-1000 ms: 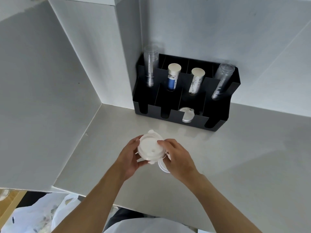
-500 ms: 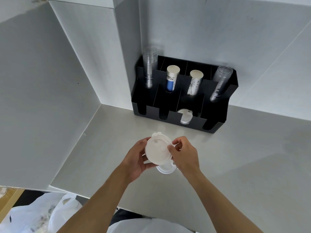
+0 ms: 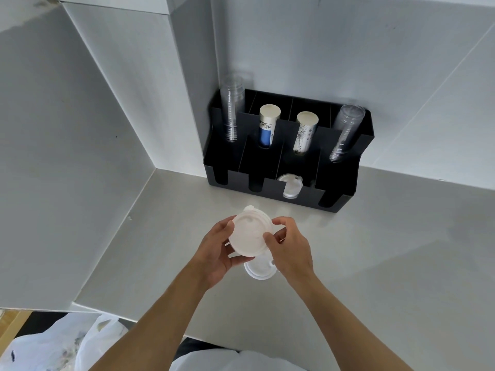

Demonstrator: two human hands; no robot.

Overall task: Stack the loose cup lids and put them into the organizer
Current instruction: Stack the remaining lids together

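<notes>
I hold a stack of white cup lids [image 3: 250,232] tilted up between both hands, above the grey counter. My left hand [image 3: 215,253] cups its left edge and underside. My right hand [image 3: 290,249] pinches its right edge. One more white lid [image 3: 258,271] lies flat on the counter just below the stack, partly hidden by my hands. The black organizer [image 3: 337,183] stands against the back wall, and a white lid [image 3: 290,184] sits in its third front slot.
The organizer's back row holds two stacks of clear cups [image 3: 231,108] and two stacks of paper cups [image 3: 267,127]. White walls [image 3: 80,129] close in the left and back. A white plastic bag [image 3: 53,349] lies below the counter's front edge.
Both hands have lifted the lid stack off the counter and tilted its face toward me. A single lid left lying on the counter has come into view under them.
</notes>
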